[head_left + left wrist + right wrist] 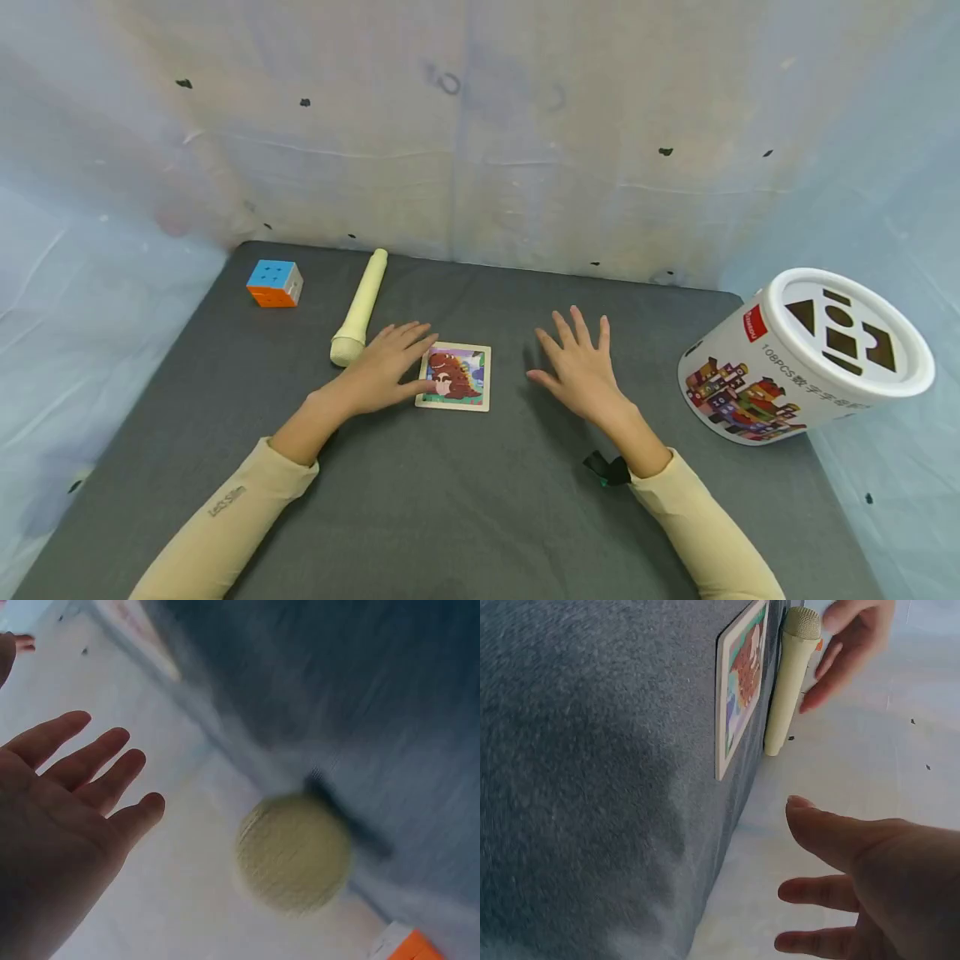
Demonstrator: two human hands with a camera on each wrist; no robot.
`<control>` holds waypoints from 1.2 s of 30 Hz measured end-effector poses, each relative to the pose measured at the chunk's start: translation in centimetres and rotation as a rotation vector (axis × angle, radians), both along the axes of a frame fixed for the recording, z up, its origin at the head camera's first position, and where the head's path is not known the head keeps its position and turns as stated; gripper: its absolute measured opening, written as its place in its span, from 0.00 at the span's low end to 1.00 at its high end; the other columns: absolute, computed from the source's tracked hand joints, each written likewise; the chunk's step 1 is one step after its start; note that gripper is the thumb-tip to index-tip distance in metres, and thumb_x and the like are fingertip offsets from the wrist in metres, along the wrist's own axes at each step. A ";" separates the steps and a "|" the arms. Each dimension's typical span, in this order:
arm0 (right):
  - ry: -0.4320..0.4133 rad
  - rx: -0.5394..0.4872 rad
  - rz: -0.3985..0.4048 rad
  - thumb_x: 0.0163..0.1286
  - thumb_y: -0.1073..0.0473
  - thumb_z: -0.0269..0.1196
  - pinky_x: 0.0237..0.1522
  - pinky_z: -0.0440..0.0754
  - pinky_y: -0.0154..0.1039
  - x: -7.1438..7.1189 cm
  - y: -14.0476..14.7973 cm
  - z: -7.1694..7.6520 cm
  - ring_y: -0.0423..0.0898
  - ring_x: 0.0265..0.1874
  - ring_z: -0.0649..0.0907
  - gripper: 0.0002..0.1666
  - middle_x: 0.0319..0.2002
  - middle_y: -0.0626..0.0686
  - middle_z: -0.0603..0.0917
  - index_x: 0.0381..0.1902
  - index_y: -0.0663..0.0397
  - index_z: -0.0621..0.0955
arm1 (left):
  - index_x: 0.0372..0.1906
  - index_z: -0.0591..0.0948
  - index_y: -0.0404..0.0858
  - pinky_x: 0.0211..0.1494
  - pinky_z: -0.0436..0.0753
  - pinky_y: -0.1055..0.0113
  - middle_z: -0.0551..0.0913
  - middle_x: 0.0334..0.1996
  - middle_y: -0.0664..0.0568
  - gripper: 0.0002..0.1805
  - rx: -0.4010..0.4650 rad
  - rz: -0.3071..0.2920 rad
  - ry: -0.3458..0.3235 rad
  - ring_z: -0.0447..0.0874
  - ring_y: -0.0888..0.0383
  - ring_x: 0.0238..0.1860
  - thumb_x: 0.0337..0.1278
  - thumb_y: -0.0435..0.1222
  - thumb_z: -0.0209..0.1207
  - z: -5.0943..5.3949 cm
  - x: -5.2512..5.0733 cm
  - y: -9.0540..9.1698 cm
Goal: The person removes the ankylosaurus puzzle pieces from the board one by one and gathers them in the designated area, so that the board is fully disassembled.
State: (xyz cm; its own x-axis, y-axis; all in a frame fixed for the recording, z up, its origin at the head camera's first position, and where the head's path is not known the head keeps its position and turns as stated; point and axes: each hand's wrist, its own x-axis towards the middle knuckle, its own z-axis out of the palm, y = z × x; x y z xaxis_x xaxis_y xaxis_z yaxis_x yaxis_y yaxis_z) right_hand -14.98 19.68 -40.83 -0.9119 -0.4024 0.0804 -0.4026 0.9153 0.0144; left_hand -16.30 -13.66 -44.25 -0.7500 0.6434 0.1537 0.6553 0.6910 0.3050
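A pale yellow microphone (363,304) lies on the dark cloth, its round mesh head (294,855) pointing toward the person. Just right of it is a flat square picture puzzle (467,379) with a light frame and a red-brown dinosaur. My left hand (386,369) hovers between the two with fingers extended, covering the puzzle's left edge in the head view. To the right of the puzzle, my right hand (577,367) is held above the cloth, fingers spread. Neither hand holds anything; the right wrist view shows a gap between the left hand (859,645) and the microphone.
A puzzle cube (274,283) with blue and orange faces sits at the back left. On the right stands a large white block bucket (802,358) with shaped holes in its lid. Pale plastic sheeting (465,150) hangs behind the dark-covered table (450,500).
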 end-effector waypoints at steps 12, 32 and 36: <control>-0.083 -0.245 0.125 0.67 0.48 0.69 0.68 0.54 0.69 -1.8 -1.8 -2.1 0.59 0.64 0.72 0.29 0.62 0.60 0.78 0.61 0.57 0.81 | 0.76 0.63 0.33 0.71 0.57 0.35 0.57 0.76 0.36 0.45 -0.098 0.050 -0.116 0.52 0.37 0.76 0.64 0.56 0.61 -2.1 0.5 0.3; -0.397 -0.545 0.338 0.68 0.60 0.69 0.52 0.78 0.48 -5.1 -8.0 -3.1 0.53 0.50 0.78 0.23 0.52 0.58 0.79 0.58 0.62 0.81 | 0.77 0.61 0.34 0.69 0.56 0.31 0.56 0.76 0.36 0.45 -0.140 0.128 -0.176 0.50 0.36 0.76 0.65 0.57 0.59 -2.2 1.4 0.4; -0.466 -0.582 0.367 0.69 0.60 0.67 0.50 0.79 0.46 -5.8 -9.2 -3.4 0.54 0.48 0.78 0.22 0.51 0.60 0.77 0.59 0.64 0.80 | 0.76 0.61 0.33 0.69 0.56 0.32 0.57 0.76 0.35 0.44 -0.142 0.128 -0.158 0.51 0.36 0.76 0.66 0.55 0.60 -2.3 1.4 0.4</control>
